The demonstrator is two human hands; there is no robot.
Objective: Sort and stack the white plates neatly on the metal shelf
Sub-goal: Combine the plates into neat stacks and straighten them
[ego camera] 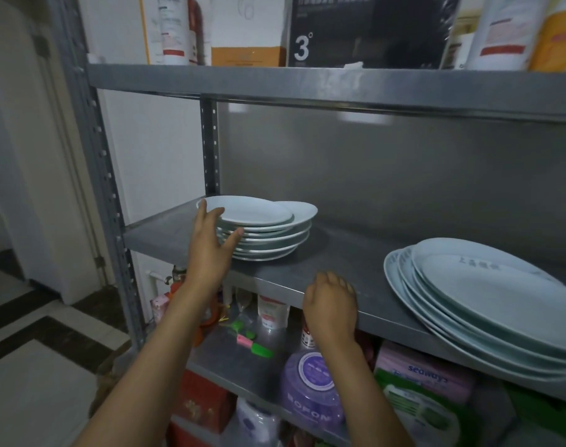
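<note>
A stack of several small round white plates [268,233] stands at the left end of the grey metal shelf [339,266]; its upper plates sit shifted out of line. My left hand [210,240] rests against the stack's left side, fingers spread over the top rim and thumb on the lower plates. My right hand [331,304] lies on the shelf's front edge with its fingers curled and nothing in it. A stack of large oval white plates [488,304] lies at the right end of the same shelf, overhanging the front edge.
The shelf above [307,82] holds boxes and bottles. The shelf below carries a purple tub [310,391], tissue packs [426,379] and small bottles. A perforated upright post [94,175] stands at the left, with a tiled floor beyond it.
</note>
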